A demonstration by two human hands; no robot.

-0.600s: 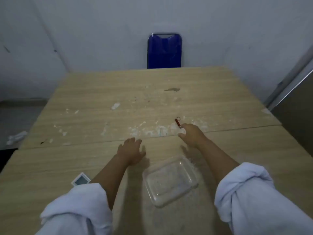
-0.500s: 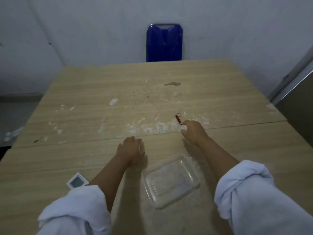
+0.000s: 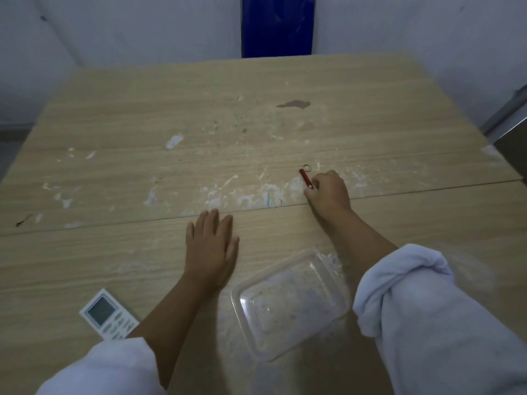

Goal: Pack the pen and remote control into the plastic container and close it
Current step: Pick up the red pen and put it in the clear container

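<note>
A short red pen (image 3: 306, 178) with a small metal ring at its far end lies on the wooden table (image 3: 142, 172). My right hand (image 3: 328, 195) pinches its near end with the fingertips. A clear plastic container (image 3: 288, 303) with its lid on sits in front of me, between my forearms. My left hand (image 3: 211, 246) rests flat on the table, fingers apart, just left of the container. A white remote control (image 3: 108, 315) with a small screen lies near the front left; my left sleeve hides its lower end.
A blue chair back (image 3: 276, 25) stands behind the table's far edge against the pale wall. White scratches and a dark stain (image 3: 293, 104) mark the tabletop. A seam runs across the table under my hands. A dark metal-edged panel (image 3: 510, 143) stands at the right.
The view has tilted down and closer, showing more of the remote control. My right hand's fingertips have closed onto the pen's near end. My left hand stays flat on the table.
</note>
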